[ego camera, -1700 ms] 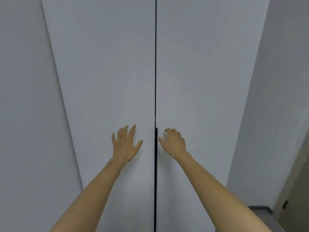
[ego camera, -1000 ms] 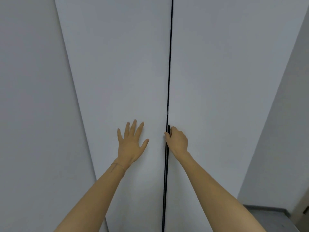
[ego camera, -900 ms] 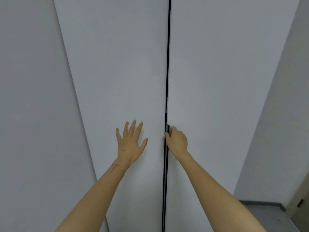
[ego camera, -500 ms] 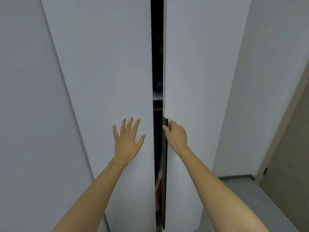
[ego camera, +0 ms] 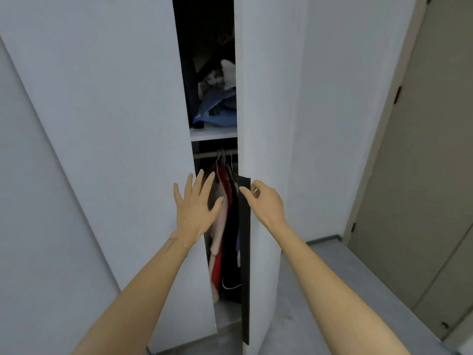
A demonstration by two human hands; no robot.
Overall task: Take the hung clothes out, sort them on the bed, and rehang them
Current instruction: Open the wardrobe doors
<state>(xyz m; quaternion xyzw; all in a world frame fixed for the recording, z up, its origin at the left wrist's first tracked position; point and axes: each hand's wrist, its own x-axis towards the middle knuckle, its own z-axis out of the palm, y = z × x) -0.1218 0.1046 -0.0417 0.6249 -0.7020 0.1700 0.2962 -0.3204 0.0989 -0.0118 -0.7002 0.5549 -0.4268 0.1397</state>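
Observation:
The white wardrobe's right door (ego camera: 266,98) stands partly swung out, leaving a narrow gap. In the gap several garments (ego camera: 225,226) hang on wire hangers (ego camera: 224,158) from a rail: pale pink, red and black ones. My right hand (ego camera: 265,202) holds the top of the black handle strip (ego camera: 245,265) on the right door's edge, fingers curled round it. My left hand (ego camera: 194,208) is flat with fingers spread at the edge of the closed left door (ego camera: 107,124), partly covering the gap. Most of each garment is hidden behind the doors.
A shelf (ego camera: 213,133) above the rail carries a heap of blue and white clothes (ego camera: 217,103). To the right lie a grey floor (ego camera: 345,278) and a beige room door (ego camera: 430,175). No bed is in view.
The right door has swung further out with my right hand on its handle, widening the gap so the hanging clothes and shelf now show. My left hand shifted slightly toward the gap.

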